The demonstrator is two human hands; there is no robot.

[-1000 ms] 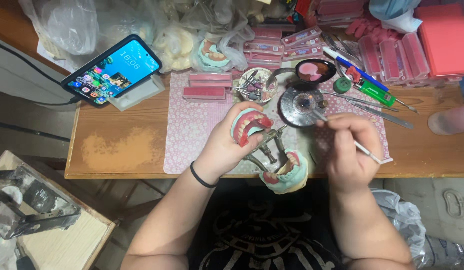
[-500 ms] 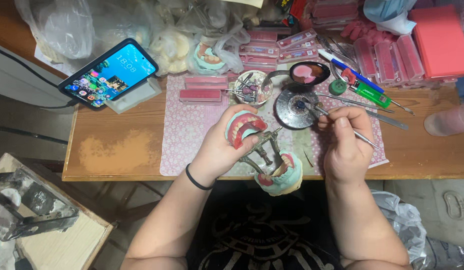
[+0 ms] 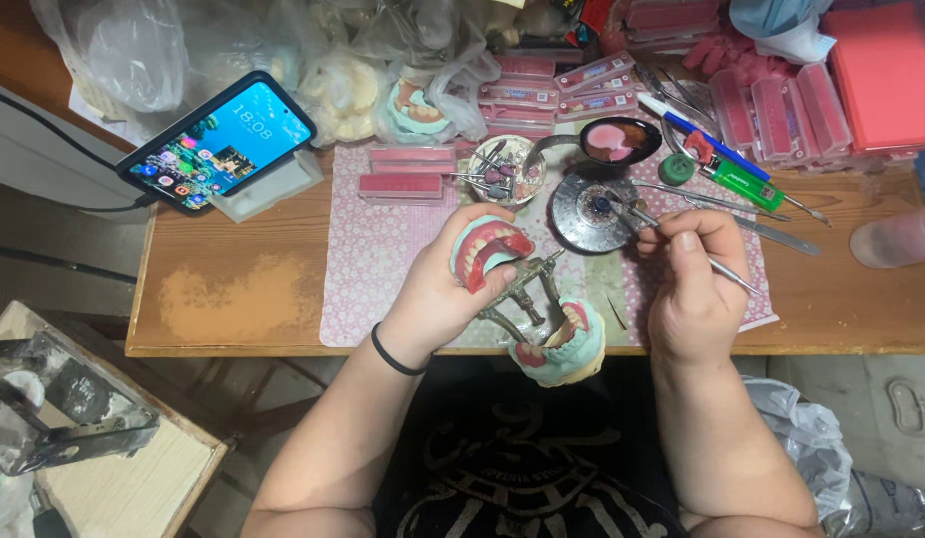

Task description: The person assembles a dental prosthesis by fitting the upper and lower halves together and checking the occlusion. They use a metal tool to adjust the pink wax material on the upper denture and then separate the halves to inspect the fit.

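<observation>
The pale green plaster cast carrying a pink wax denture with white teeth (image 3: 485,251) is gripped by the curled fingers of the left hand (image 3: 445,289), thumb side toward the teeth, above the near part of the pink patterned mat (image 3: 383,269). It is hinged through a brass-coloured metal articulator frame (image 3: 522,294) to a second green cast with pink gums (image 3: 562,344), which hangs just past the near edge of the wooden table (image 3: 233,299), below and between both hands.

The right hand (image 3: 697,289) is clenched pen-fashion around a thin steel hand instrument (image 3: 672,239); its tip is held over a round dark metal dish (image 3: 587,211) just beyond the fingertips. Little free room is left beyond the fingers, where tools and boxes are crowded; bare tabletop is seen only left of the left hand and right of the right hand.

Beyond the left fingers, two flat pink rectangular packs (image 3: 408,171) are laid side by side. Farther back, longer pink strip boxes (image 3: 567,90) are stacked, and upright pink cases (image 3: 781,110) beside a large red flat box (image 3: 886,75) are ranged beyond the right hand. A green lighter (image 3: 742,181) and a blue-and-white pen (image 3: 682,125) lie there too. A smartphone with a lit screen (image 3: 218,139) is propped far left of the left hand.
</observation>
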